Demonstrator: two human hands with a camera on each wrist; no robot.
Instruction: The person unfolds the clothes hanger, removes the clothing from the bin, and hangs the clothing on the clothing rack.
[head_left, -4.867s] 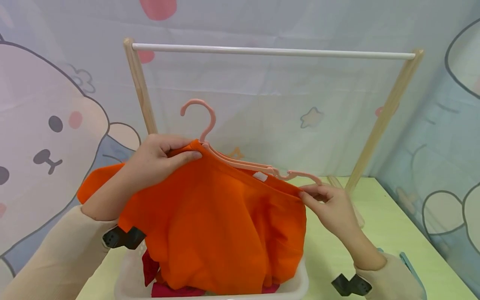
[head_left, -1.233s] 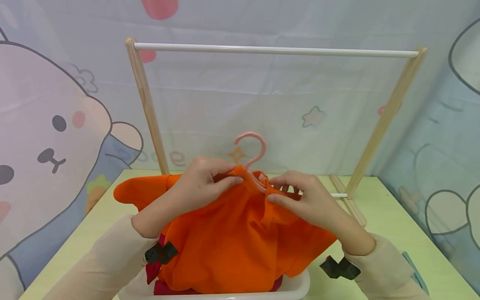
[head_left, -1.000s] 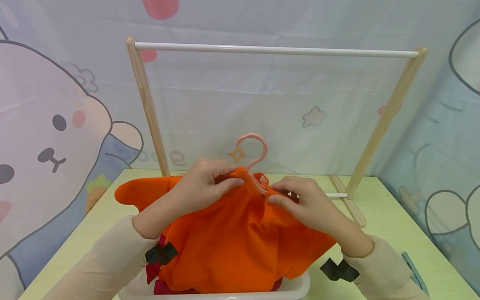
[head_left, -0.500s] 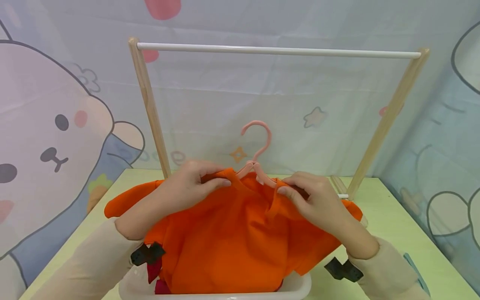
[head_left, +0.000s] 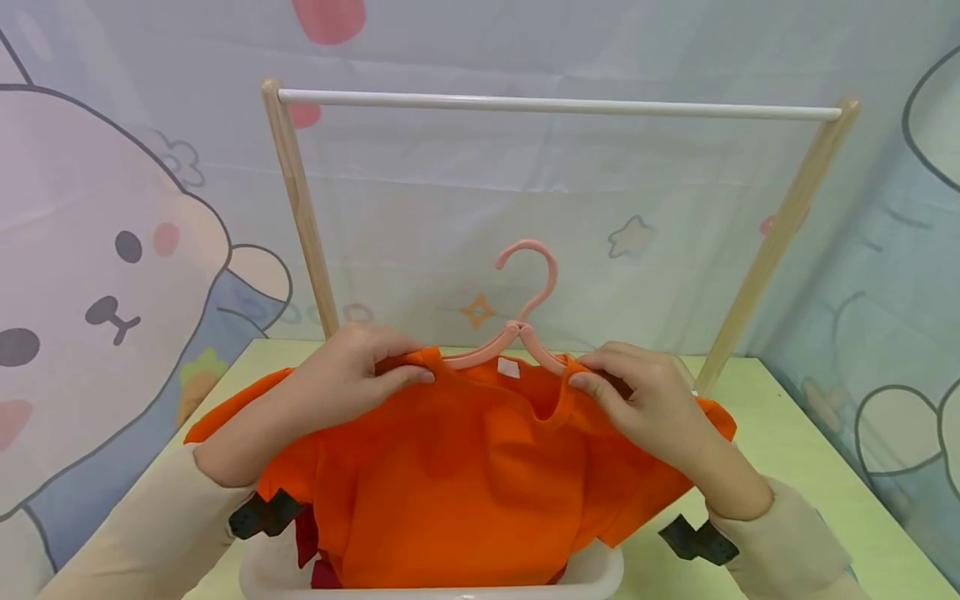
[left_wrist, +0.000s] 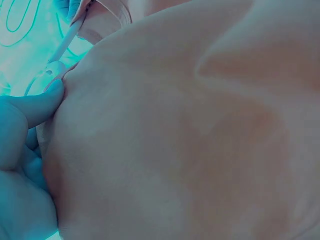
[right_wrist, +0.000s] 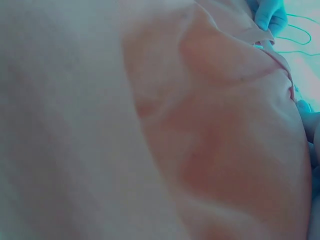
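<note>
An orange T-shirt point(head_left: 465, 483) hangs between my two hands, a white label at the back of its neck. My left hand point(head_left: 345, 379) pinches the left shoulder by the collar, thumb in front. At the other side of the neckline my right hand point(head_left: 652, 408) pinches the cloth the same way. A pink clothes hanger point(head_left: 517, 329) sits inside the shirt; its hook stands up above the collar and its arm ends are hidden by cloth. In the left wrist view, the shirt point(left_wrist: 175, 125) fills most of the picture, with the thumb point(left_wrist: 47, 102) on its edge.
Behind the shirt stands a drying rack with a white rail point(head_left: 555, 105) and wooden posts point(head_left: 780, 233). Under the shirt is a white basket point(head_left: 600, 575) with dark red cloth point(head_left: 306, 537) in it. The pale green table point(head_left: 810, 450) carries everything.
Earlier the hanger was tilted and the shirt lopsided. My hands came together at the collar, then spread apart; the hanger's arms now show in the neckline and the shirt hangs more level.
</note>
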